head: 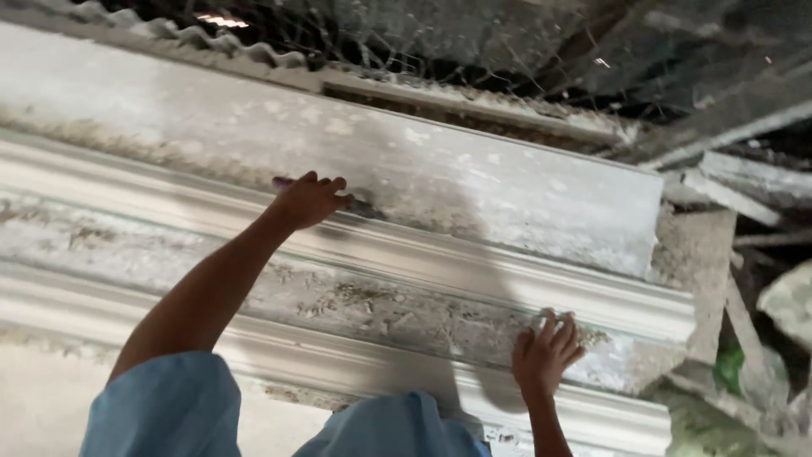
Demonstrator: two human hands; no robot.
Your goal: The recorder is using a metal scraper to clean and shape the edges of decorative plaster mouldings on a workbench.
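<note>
A slim dark tool [365,206] lies against the upper band of the white moulded cornice [440,254], gripped by the left hand [309,200] with fingers curled over it (its kind is too hidden to tell). Lower right, the right hand [547,354] rests open, fingers spread flat on the cornice's rough middle band, beneath a wire mesh [474,42] and corrugated roof sheet [194,38].

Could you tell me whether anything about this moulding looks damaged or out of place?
Yes. The white plaster moulding looks rough: crumbly grey patches run along its flat bands, thickest between the left hand and the right hand. Its right end is broken off unevenly, with rubble beside it.
</note>
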